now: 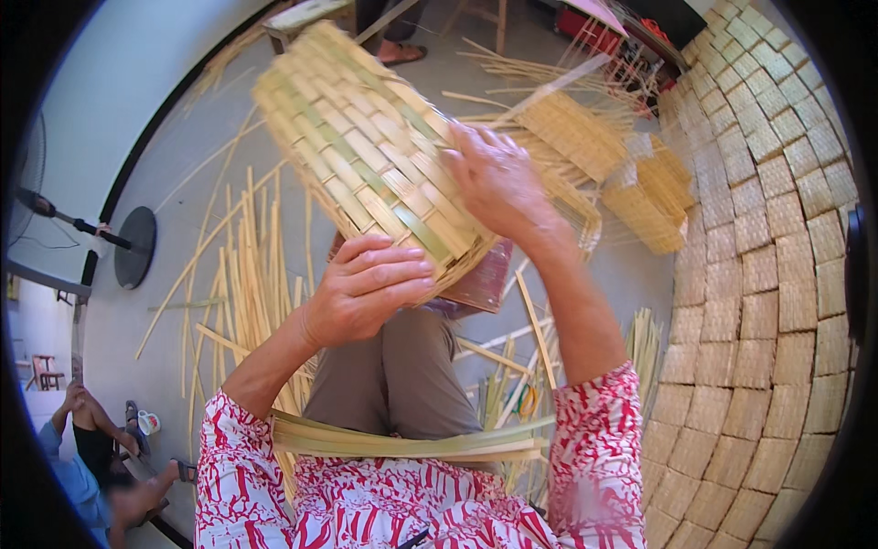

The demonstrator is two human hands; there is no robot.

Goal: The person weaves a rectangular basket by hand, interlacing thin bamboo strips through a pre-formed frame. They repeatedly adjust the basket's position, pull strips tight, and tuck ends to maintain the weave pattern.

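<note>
A rectangular woven bamboo basket (370, 151) is tilted above my knees, its flat woven face of pale and green strips towards me. My left hand (374, 285) grips its near end, fingers over the rim. My right hand (497, 178) lies along its right edge, fingers on the side; the thumb is hard to make out. Beneath the basket's near end shows a dark red block-like thing (483, 281), partly hidden. A bundle of flat green bamboo strips (411, 442) lies across my lap.
Long bamboo strips (240, 274) spread over the floor at left. Unfinished woven baskets (645, 199) lie at right, beside a wall of stacked woven baskets (775, 295). A fan's round base (135, 247) stands at left. A seated person (75, 473) is at lower left; another person's foot (401, 53) is ahead.
</note>
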